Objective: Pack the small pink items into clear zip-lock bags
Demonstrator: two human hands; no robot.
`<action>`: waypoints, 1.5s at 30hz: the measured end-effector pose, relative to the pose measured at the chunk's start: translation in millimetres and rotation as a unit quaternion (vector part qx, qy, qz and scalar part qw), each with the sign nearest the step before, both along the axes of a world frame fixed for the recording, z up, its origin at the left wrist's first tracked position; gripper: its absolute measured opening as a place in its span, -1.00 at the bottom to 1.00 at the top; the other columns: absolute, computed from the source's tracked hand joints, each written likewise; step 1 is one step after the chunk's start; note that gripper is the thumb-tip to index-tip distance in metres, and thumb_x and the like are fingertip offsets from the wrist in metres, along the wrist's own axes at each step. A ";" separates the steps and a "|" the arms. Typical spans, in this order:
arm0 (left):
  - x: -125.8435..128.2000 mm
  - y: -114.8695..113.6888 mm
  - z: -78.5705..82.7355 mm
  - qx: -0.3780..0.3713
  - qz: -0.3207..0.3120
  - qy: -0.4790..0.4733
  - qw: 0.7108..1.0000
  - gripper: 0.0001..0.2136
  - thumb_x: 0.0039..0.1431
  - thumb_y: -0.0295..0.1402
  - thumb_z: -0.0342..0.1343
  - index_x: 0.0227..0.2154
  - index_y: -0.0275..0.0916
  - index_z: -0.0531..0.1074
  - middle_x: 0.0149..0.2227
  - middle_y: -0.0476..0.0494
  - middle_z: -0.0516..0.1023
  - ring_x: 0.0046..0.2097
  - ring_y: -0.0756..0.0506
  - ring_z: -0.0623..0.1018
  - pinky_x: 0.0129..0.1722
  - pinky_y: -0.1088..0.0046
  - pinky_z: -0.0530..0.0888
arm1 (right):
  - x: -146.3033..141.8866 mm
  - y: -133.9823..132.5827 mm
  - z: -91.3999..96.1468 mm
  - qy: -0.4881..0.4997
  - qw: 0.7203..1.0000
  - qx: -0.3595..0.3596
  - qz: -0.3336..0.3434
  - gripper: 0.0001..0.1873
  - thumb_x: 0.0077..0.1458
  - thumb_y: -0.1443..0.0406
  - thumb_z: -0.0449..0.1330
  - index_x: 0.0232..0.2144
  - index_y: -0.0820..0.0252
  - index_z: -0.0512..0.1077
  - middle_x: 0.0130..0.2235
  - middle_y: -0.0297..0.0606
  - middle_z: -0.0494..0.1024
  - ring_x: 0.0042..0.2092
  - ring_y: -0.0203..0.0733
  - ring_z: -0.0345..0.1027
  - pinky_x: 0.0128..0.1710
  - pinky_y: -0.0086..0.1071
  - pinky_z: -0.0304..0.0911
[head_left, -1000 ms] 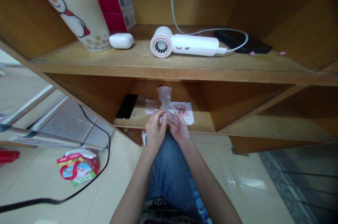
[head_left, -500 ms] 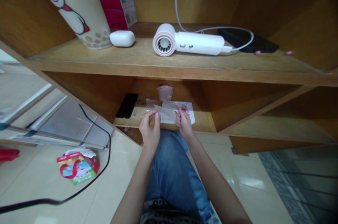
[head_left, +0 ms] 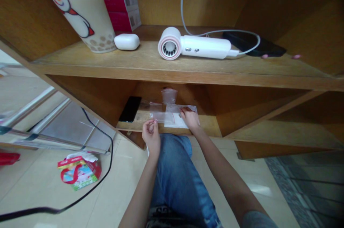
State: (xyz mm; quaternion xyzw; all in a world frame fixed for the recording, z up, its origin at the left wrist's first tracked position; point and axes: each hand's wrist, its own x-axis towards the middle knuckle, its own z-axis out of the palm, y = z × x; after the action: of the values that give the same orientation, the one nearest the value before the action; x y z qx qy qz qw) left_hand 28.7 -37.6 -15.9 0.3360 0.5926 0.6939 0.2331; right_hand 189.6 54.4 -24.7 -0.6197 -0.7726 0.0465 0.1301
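Low in front of the cubby, my left hand is closed, its fingertips pinching the near end of a small clear plastic bag. My right hand reaches over a white sheet of paper on the cubby floor. Its fingers are drawn together near the paper's far side, and whatever they pinch is too small to make out. Small pinkish bits on the paper are mostly covered by that hand. Behind the paper lies another clear zip bag, and one more plastic bag lies to its left.
A black phone lies at the cubby's left. On the shelf above stand a milk tea cup, a white earphone case and a white handheld fan with its cable. A black cord hangs at left beside a colourful bag.
My right hand has moved away from the clear bag, forward and right over the paper. My left hand has drawn slightly down with the bag.
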 end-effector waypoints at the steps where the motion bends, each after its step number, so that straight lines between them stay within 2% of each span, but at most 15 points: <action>1: -0.9 0.2 -2.3 0.001 0.001 -0.004 1.000 -0.82 0.02 -0.31 0.10 -0.33 -0.29 0.31 -0.37 -0.09 0.46 -0.32 0.02 0.49 -0.27 0.50 0.44 | -0.2 -0.1 -0.6 -0.004 1.000 0.002 0.005 -0.63 0.20 0.20 -0.15 -0.25 0.22 0.42 -0.18 -0.14 0.50 -0.20 -0.18 0.37 -0.31 -0.44 0.11; 12: -0.5 -1.4 -14.2 -0.009 0.001 -0.038 0.999 -0.74 -0.01 -0.31 0.12 -0.24 -0.29 0.36 -0.30 -0.15 0.48 -0.26 0.00 0.51 -0.20 0.41 0.45 | -1.0 -1.7 2.5 -0.036 0.999 -0.018 -0.003 -0.64 0.19 0.20 -0.14 -0.19 0.19 0.39 -0.11 -0.15 0.43 -0.17 -0.19 0.34 -0.28 -0.44 0.13; 23: -1.1 -8.9 -21.0 -0.030 -0.018 -0.062 0.997 -0.78 -0.08 -0.32 0.18 -0.37 -0.28 0.31 -0.39 -0.03 0.42 -0.35 0.05 0.49 -0.29 0.53 0.42 | -1.0 -3.8 3.9 -0.041 0.999 -0.008 -0.002 -0.64 0.18 0.19 -0.15 -0.20 0.16 0.39 -0.10 -0.17 0.41 -0.20 -0.19 0.34 -0.31 -0.43 0.13; 28: -10.4 -9.3 -23.9 -0.063 -0.052 -0.037 0.996 -0.79 -0.07 -0.27 0.15 -0.44 -0.29 0.31 -0.39 -0.04 0.44 -0.40 0.05 0.48 -0.35 0.55 0.42 | -1.0 -5.0 5.4 -0.029 1.000 -0.006 -0.006 -0.63 0.19 0.20 -0.17 -0.20 0.16 0.39 -0.09 -0.16 0.41 -0.19 -0.19 0.33 -0.30 -0.42 0.13; 31: -18.8 -8.0 -28.4 -0.069 -0.092 -0.044 0.992 -0.77 -0.08 -0.25 0.16 -0.41 -0.28 0.32 -0.36 -0.09 0.48 -0.37 0.02 0.50 -0.33 0.50 0.44 | -1.2 -5.4 6.1 -0.023 1.000 -0.012 -0.012 -0.63 0.19 0.19 -0.17 -0.20 0.16 0.39 -0.10 -0.16 0.41 -0.19 -0.19 0.33 -0.29 -0.43 0.12; 35: -30.8 -6.1 -31.4 -0.105 -0.147 -0.029 0.983 -0.76 -0.10 -0.25 0.17 -0.38 -0.30 0.39 -0.42 -0.10 0.51 -0.40 -0.01 0.52 -0.36 0.47 0.45 | -0.4 -5.5 3.6 0.005 1.000 -0.003 -0.030 -0.61 0.18 0.16 -0.16 -0.22 0.16 0.41 -0.11 -0.16 0.42 -0.21 -0.20 0.34 -0.30 -0.43 0.11; 40: -34.1 10.3 -16.7 -0.104 -0.166 -0.026 0.980 -0.75 -0.10 -0.28 0.17 -0.35 -0.32 0.46 -0.37 -0.15 0.55 -0.40 -0.03 0.53 -0.33 0.44 0.46 | 5.2 -3.8 -2.6 0.092 0.992 0.036 -0.076 -0.58 0.17 0.11 -0.17 -0.25 0.17 0.42 -0.17 -0.19 0.46 -0.22 -0.20 0.33 -0.31 -0.43 0.10; 43: -24.6 34.5 -3.4 -0.057 -0.145 -0.018 0.988 -0.75 -0.07 -0.29 0.15 -0.32 -0.32 0.46 -0.33 -0.17 0.55 -0.39 -0.02 0.54 -0.33 0.45 0.46 | 10.4 -1.7 -4.9 0.153 0.982 0.067 -0.092 -0.56 0.18 0.11 -0.18 -0.32 0.19 0.42 -0.27 -0.19 0.48 -0.24 -0.20 0.32 -0.31 -0.44 0.09; 45: -14.7 54.3 3.5 -0.033 -0.158 -0.036 0.986 -0.73 -0.04 -0.28 0.11 -0.26 -0.32 0.44 -0.30 -0.19 0.55 -0.36 -0.03 0.54 -0.34 0.45 0.46 | 13.4 -0.3 -5.6 0.186 0.973 0.088 -0.103 -0.55 0.17 0.10 -0.18 -0.35 0.21 0.42 -0.31 -0.17 0.48 -0.26 -0.20 0.32 -0.31 -0.44 0.10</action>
State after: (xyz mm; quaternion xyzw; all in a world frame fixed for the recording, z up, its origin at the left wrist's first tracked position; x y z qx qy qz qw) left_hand 14.0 16.7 -12.4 0.3926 0.5461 0.6396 0.3723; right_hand 202.9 54.0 -30.3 -0.6627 -0.6677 0.0793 0.3297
